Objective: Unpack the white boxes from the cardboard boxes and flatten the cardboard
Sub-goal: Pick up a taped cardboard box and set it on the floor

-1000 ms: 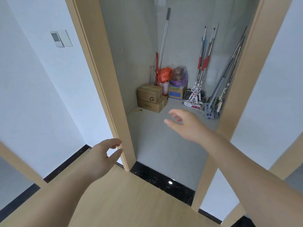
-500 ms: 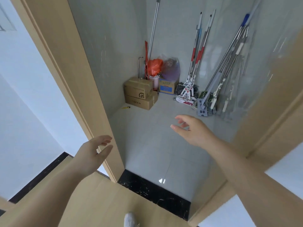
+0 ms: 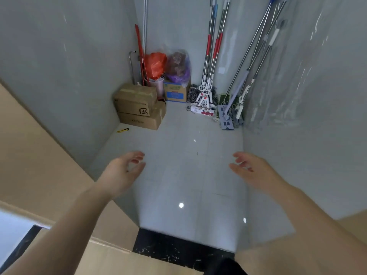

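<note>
Both hands now level and wider apart over glossy grey tile, left hand (image 3: 121,173) and right hand (image 3: 252,171) empty, fingers loosely spread, two stacked matte brown cardboard boxes (image 3: 139,107) at 11 o'clock against the left wall, long axes running toward 2 o'clock, yellow cutter (image 3: 122,130) beside them.

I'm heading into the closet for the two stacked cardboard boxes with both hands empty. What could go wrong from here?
1. The yellow utility knife lies on the floor just left of the lower cardboard box; a foot or hand might catch it.
2. The upper cardboard box sits on the lower one, so pulling the lower first could tip it.
3. The mops lean loosely against the wall and might topple if bumped.
</note>
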